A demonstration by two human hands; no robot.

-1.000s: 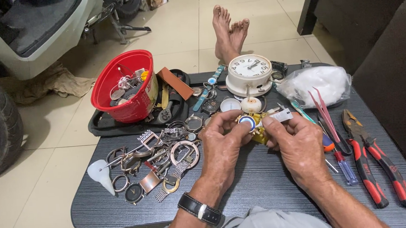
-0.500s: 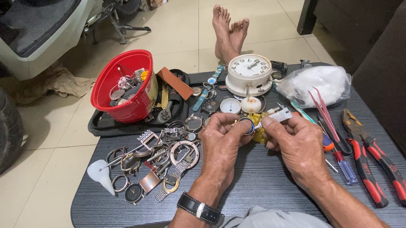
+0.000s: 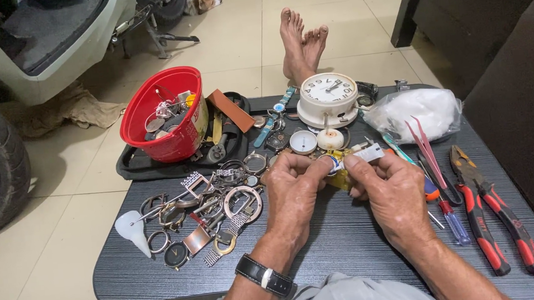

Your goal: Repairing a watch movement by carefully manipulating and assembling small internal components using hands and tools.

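While both hands are hovering over the middle of the dark table (image 3: pixel 351 245), the left hand (image 3: pixel 292 192) and right hand (image 3: pixel 394 191) are together pinching a small round silvery watch case (image 3: pixel 333 163), bluish inside, near the white alarm clock (image 3: pixel 327 99).

**Metal, plastic and grained board**

Your table (image 3: pixel 351 245) is matt dark board with a fine streaked grain. The bowl (image 3: pixel 169 123) is glossy red plastic. The watch cases and bands (image 3: pixel 220 204) gleam as polished metal. The pliers (image 3: pixel 494 214) have red-and-black rubbery grips. The bag (image 3: pixel 416 113) is crinkled clear plastic.
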